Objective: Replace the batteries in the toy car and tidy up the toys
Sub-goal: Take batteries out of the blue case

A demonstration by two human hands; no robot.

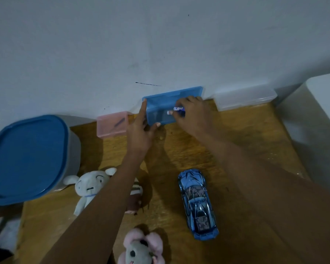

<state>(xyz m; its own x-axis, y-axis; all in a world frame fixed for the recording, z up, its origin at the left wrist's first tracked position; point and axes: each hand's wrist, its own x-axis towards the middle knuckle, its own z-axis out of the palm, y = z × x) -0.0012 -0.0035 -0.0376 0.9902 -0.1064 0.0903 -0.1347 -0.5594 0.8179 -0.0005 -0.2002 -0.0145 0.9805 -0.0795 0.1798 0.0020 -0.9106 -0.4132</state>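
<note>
Head view: a wooden table [236, 149] set against a pale wall, both forearms reaching toward the far edge.
Blue box [166, 103]: translucent, at the wall, between a pink box [111, 123] on its left and a clear box [245, 97] on its right.
Left hand [141, 128]: fingers straight; the index lies along the blue box's left end and the thumb touches its front corner.
Right hand [192, 113]: over the blue box, fingers curled round small batteries [176, 109] with blue and white labels; how many I cannot tell.
Toy car [197, 203]: blue, resting on the table nearer the person, well apart from both hands.
Soft toys: a white plush [90, 184] left of the left forearm, a pink and grey plush [141, 246] at the near edge.
Tub [29, 157]: large, blue lid, at the left.
</note>
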